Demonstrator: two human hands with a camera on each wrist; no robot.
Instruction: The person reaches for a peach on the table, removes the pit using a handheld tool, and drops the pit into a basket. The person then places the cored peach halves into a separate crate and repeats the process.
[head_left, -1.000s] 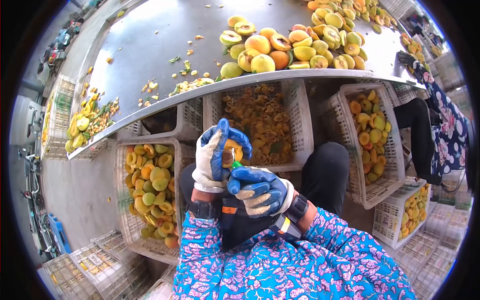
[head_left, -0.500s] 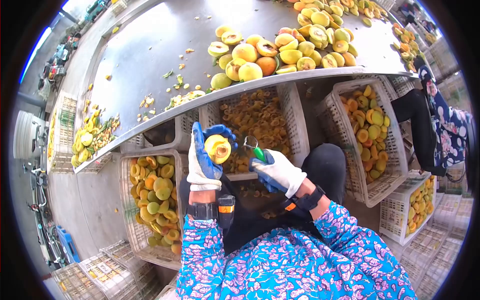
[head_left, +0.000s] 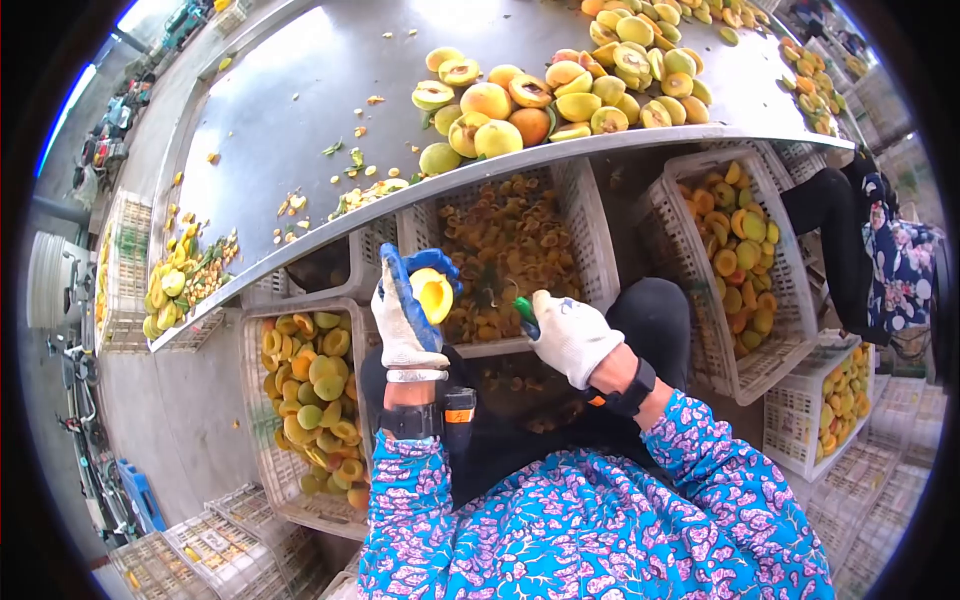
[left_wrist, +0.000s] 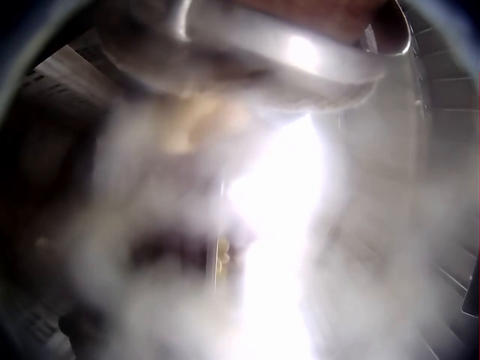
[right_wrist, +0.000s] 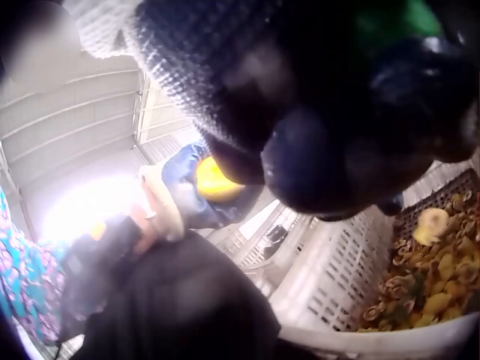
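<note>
In the head view my gloved left hand [head_left: 400, 315] holds a yellow peach half [head_left: 435, 295], its hollowed cut face showing and the fingers curled behind it. My gloved right hand [head_left: 575, 338] grips the green handle [head_left: 525, 309] of a small tool with a thin wire loop, held off to the right of the peach half. Both hands are over a white crate [head_left: 597, 235] full of brown and yellow pit scraps. The right wrist view shows a pale yellow piece [right_wrist: 433, 225] over the scraps. Blur and glare hide the left hand's work in the left wrist view.
A metal table [head_left: 290, 110] in front bears peaches [head_left: 500, 138], leaves and scraps. Crates of peach halves stand at my left [head_left: 258, 420] and right [head_left: 735, 375]. Another person's floral clothing [head_left: 895, 260] shows at far right; my knee [head_left: 650, 320] is near my right hand.
The right hand has drawn the loop tool out of the peach half and away to the right. The left hand has opened up the view of the cut face, where a hollow now shows.
</note>
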